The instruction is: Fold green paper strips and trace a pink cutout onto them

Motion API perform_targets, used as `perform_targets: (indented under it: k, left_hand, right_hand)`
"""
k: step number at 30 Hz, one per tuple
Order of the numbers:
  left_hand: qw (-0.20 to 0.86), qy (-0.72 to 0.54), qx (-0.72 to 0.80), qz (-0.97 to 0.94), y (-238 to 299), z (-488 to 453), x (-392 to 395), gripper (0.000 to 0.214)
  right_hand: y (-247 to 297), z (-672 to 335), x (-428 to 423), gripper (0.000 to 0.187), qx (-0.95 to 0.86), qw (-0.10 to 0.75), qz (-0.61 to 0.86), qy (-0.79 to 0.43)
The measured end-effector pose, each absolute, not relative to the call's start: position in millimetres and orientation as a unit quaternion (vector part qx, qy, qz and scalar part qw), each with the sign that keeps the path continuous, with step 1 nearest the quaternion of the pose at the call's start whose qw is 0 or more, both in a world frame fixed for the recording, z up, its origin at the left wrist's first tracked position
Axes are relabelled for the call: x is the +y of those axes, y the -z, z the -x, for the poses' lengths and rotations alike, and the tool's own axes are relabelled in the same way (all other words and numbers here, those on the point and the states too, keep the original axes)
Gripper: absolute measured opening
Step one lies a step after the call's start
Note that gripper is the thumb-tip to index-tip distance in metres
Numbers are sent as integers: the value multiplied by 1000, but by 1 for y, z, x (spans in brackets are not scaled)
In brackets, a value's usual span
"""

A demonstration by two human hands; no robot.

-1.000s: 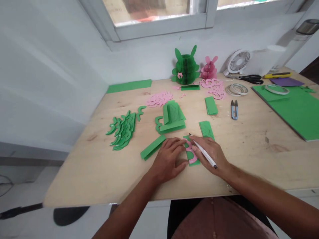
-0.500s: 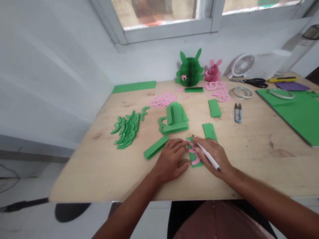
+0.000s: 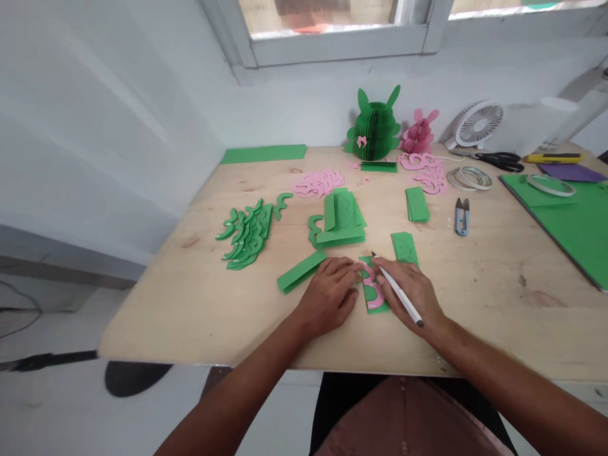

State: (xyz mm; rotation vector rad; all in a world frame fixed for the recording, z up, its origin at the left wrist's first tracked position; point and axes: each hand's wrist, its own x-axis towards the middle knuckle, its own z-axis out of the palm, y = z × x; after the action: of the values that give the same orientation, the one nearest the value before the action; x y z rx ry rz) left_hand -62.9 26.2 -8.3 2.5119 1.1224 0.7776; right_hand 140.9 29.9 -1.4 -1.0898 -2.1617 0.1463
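Observation:
A pink curved paper template [image 3: 375,292] lies on a small folded green paper strip [image 3: 372,296] near the table's front edge. My left hand [image 3: 329,295] rests flat beside it, fingertips pressing on the pink template's left side. My right hand [image 3: 409,288] grips a white pen [image 3: 398,290], its tip pointing away at the strip's far end, while its fingers also press on the template. More folded green strips [image 3: 301,272] lie left of my left hand, and another green strip [image 3: 405,247] sits just beyond my right hand.
Green cut-out shapes [image 3: 247,232] lie at the left, a stack of green folded papers [image 3: 341,218] in the middle, pink cut-outs [image 3: 317,182] behind. Green [image 3: 373,125] and pink [image 3: 418,134] honeycomb paper figures, fan [image 3: 477,123], scissors [image 3: 498,159], tape rings [image 3: 469,178], thread snips [image 3: 462,215], green sheets [image 3: 570,218] stand farther back and right.
The camera view has shifted, so everything sits a little further right in the picture. Both hands stay on the pink template and green strip, barely moving.

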Motion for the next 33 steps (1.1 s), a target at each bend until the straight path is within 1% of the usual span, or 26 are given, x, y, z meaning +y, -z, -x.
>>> perform_targets:
  k: [6,12,26,33]
  left_hand:
    - [145,-267,393,-868,5,62,26,18]
    - [153,-269,396,-864,5,62,26,18]
    - [151,-263,396,-867,7,62,26,18]
    - [151,-266,397,-865,7,62,26,18]
  right_hand:
    - [2,-142,29,30,-833,367,412,-47]
    - [1,-142,29,27,-828,370,418,-55]
    - [0,-141,30,28,-830,368,411,-79]
    - [0,-142,30,26,-840,355,403,-75]
